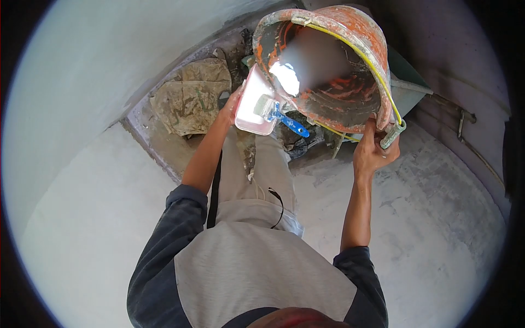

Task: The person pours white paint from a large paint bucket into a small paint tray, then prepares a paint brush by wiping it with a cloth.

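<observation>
My left hand is closed on the side of a small pink-edged tub with white paint in it. A paintbrush with a blue handle rests across the tub, its bristles inside and its handle over the rim. My right hand is closed on the lower rim of a large, stained orange bucket, near the grip of its yellow handle. The bucket is tilted on its side, its mouth facing me and its edge beside the tub. A bright white patch shows inside; the middle of the interior is blurred.
A dirty, crumpled sack lies on the left by the wall. Behind the bucket a greenish-grey container is partly hidden. Pipes run along the right wall. The pale floor has smears and dust.
</observation>
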The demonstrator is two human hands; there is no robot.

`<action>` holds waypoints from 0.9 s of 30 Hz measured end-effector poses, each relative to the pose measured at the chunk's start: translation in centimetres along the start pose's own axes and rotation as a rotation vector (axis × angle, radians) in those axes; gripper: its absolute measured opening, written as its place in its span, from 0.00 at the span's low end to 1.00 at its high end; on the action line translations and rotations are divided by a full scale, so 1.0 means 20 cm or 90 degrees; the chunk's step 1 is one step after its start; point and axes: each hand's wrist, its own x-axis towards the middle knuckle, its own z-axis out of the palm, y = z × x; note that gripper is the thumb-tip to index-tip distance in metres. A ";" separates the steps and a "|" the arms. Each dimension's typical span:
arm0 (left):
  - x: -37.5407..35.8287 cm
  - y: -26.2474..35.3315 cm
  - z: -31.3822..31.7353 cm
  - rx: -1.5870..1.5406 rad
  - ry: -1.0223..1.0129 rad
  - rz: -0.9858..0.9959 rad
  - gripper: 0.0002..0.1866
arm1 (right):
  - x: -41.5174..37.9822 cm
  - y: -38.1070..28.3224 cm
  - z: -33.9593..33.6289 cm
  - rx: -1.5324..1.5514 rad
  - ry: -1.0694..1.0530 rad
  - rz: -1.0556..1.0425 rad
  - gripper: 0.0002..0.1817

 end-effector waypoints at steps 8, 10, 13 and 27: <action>0.10 -0.05 -0.10 -0.004 -0.038 0.021 0.39 | 0.00 0.04 0.00 0.071 0.014 0.091 0.07; 0.09 -0.04 -0.07 -0.006 -0.037 0.051 0.37 | 0.01 0.06 -0.01 0.080 0.015 0.132 0.08; 0.06 -0.02 -0.05 -0.035 -0.069 0.063 0.35 | 0.02 0.13 -0.01 0.129 0.022 0.217 0.10; -0.09 0.03 -0.04 -0.050 -0.136 0.125 0.36 | -0.15 0.77 0.02 0.429 0.048 0.534 0.13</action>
